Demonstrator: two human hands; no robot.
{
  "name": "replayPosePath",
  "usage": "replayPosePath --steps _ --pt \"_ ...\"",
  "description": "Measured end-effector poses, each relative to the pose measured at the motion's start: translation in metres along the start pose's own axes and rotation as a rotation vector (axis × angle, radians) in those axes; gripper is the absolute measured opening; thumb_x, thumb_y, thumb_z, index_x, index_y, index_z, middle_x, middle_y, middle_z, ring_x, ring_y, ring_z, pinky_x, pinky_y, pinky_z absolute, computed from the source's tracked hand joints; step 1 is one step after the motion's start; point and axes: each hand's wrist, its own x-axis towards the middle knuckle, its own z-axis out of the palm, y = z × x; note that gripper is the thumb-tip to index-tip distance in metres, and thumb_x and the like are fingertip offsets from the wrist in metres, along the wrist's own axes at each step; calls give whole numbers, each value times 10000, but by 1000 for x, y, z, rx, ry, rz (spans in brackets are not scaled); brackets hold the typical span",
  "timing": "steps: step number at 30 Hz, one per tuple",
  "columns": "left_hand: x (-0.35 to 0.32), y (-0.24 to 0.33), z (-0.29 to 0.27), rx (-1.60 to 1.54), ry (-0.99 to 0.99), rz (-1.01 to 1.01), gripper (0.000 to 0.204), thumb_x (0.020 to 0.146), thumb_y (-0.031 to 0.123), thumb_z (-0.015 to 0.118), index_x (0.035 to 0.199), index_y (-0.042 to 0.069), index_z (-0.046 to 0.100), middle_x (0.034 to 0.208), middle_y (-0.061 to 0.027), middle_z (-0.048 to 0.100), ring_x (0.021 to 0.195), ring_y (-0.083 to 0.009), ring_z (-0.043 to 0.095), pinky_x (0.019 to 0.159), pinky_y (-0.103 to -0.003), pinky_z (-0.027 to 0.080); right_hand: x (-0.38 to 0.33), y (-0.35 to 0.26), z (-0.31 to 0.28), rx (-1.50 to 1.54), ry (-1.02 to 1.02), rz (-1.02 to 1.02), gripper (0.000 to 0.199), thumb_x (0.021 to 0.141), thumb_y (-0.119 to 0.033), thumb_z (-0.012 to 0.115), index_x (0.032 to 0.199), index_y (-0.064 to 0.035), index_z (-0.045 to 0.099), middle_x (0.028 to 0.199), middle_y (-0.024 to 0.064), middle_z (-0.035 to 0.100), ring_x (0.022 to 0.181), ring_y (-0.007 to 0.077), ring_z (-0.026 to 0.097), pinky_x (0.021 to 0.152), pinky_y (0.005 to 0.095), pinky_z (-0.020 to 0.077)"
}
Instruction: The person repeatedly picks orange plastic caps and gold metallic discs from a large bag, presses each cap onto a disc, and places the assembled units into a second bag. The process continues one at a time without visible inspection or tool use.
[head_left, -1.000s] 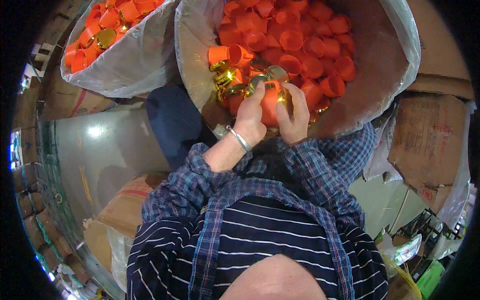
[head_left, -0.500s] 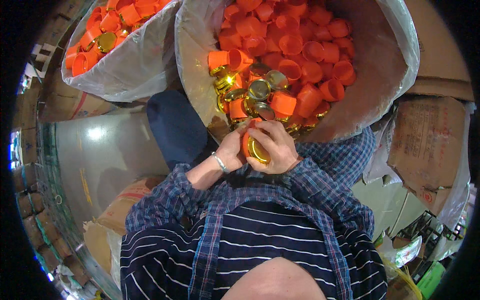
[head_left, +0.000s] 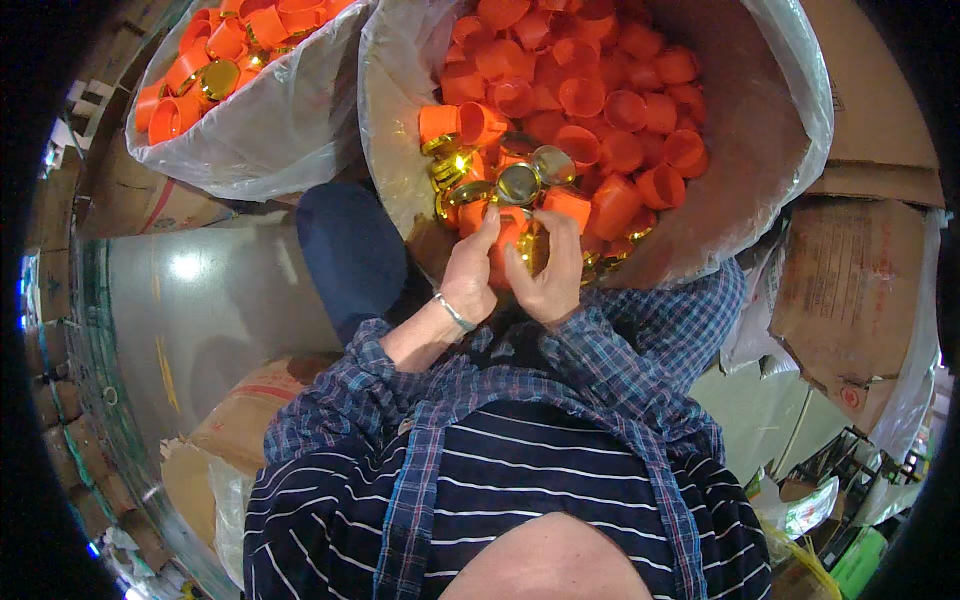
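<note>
My left hand is against the left side of an orange plastic cup, its thumb pointing up and its other fingers mostly hidden behind the cup. To the right, my right hand has its thumb and fingers spread apart, with a gold shiny rim showing in the gap. Both hands are at the near edge of a large lined bin. Just beyond my fingers lie loose round gold lids and several orange cups.
A second lined bin with orange cups and gold lids stands at the far left. Cardboard rises on the right. My bent legs flank the near side of the bin. Another carton lies at the left.
Both hands have moved slightly forward into the bin's near edge. My right hand has opened from around the gold-lidded orange cup, and its fingers now point away.
</note>
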Motion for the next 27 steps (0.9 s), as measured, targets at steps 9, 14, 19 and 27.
replayPosePath --steps 9,14,19,27 --pt "-36 144 2 1424 261 937 319 945 193 570 1150 -40 641 975 -98 668 917 -168 627 875 -351 491 27 18 -4 85 -158 -84 519 812 -240 777 1234 -17 574 1249 180 572 1167 376 537 1008 444 435" --pt "-70 323 16 1038 622 1665 484 1011 310 552 1268 -99 545 1167 -143 632 1015 -188 628 840 -326 533 64 98 -3 -232 -180 28 388 887 -290 715 1150 -22 615 1146 165 617 1069 361 555 930 463 465" --pt "-37 255 19 1078 384 1741 278 957 184 648 1126 -37 655 1060 -112 683 994 -186 640 897 -302 493 99 186 26 -730 -174 40 538 900 -405 684 1264 -29 558 1133 178 625 1055 363 584 910 484 483" --pt "28 53 12 604 -23 469 265 956 117 644 1179 -23 608 1117 -56 647 1014 -136 621 908 -279 496 98 159 -10 77 -172 370 289 988 -234 598 1146 7 625 966 130 705 857 237 658 767 426 512"
